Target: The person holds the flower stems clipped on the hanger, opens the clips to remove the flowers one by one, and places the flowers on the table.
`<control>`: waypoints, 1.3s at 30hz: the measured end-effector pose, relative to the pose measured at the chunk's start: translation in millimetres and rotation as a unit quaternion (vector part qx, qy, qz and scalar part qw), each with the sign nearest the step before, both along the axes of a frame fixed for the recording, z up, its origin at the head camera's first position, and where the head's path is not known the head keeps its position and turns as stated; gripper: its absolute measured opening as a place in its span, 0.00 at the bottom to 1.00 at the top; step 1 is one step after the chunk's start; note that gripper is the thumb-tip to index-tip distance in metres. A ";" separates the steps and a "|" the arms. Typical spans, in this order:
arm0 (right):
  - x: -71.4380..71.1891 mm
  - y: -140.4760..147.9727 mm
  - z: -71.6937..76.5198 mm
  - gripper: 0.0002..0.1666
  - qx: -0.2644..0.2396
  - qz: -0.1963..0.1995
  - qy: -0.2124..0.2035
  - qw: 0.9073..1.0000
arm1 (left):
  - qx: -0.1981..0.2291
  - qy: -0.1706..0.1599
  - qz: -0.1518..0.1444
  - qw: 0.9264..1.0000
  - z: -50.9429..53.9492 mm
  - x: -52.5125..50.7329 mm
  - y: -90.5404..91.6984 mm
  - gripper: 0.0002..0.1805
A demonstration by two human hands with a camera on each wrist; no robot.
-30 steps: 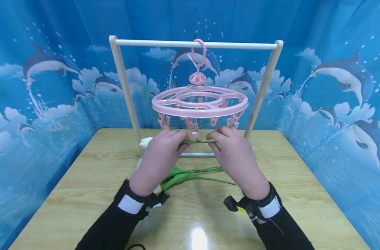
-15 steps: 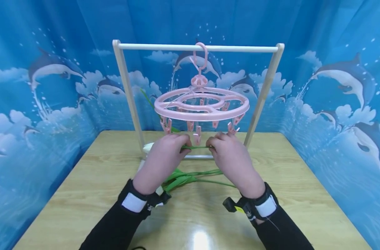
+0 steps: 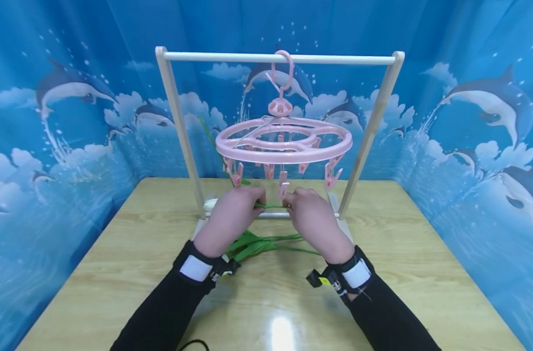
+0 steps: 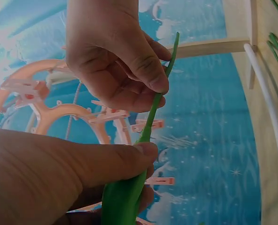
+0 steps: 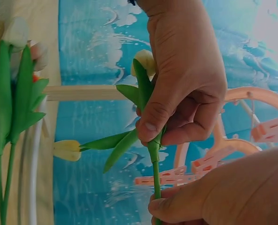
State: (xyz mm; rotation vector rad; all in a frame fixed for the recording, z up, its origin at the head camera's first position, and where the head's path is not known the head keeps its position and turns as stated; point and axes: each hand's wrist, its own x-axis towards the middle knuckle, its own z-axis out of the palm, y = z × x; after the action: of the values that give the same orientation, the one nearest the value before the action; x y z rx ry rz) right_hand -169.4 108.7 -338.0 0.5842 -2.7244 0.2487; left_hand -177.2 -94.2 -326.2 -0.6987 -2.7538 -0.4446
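Observation:
Both hands hold one artificial tulip by its green stem, roughly level below the pink clip hanger (image 3: 284, 157). My left hand (image 3: 237, 209) pinches it near the leaves; its pale bloom (image 5: 143, 63) shows past that hand in the right wrist view. My right hand (image 3: 314, 222) pinches the thin stem (image 4: 154, 110) farther along, close to the cut end. A pink clothespin (image 3: 283, 187) hangs just beside the right fingertips; whether they touch it, I cannot tell. Another tulip, with a yellow bloom (image 5: 66, 150), hangs at the hanger's left side.
A rack with a white top bar (image 3: 231, 57) carries the hanger by its hook. Several loose tulips (image 3: 266, 242) lie on the wooden table (image 3: 380, 292) under the forearms. Blue dolphin-print curtains (image 3: 477, 161) surround the table.
My right hand has shifted left, nearer my left hand, shortening the bare stem between them. The clothespin now hangs beside the right fingertips. The head view has shifted slightly.

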 end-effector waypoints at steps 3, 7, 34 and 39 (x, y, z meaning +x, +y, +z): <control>-3.4 0.8 -3.7 0.10 0.003 0.007 0.006 1.000 | -0.005 0.000 0.000 1.000 -3.9 -4.9 0.3 0.08; -6.2 2.1 -9.5 0.10 0.006 0.023 0.018 1.000 | -0.019 0.001 -0.001 1.000 -11.2 -10.2 0.6 0.09; -25.6 -1.9 -33.9 0.11 0.009 0.001 -0.079 0.997 | -0.062 -0.022 0.002 0.998 -40.2 -28.1 5.8 0.10; -26.2 -2.8 -35.2 0.12 0.013 0.005 -0.087 0.996 | -0.063 -0.023 0.002 0.998 -42.4 -28.7 5.6 0.10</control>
State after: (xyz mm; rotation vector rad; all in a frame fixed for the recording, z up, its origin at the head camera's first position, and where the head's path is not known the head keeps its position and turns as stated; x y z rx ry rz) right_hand -195.6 105.9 -373.1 0.6093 -2.8965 0.2785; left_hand -205.9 -88.6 -368.6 -0.7208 -2.8458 -0.2902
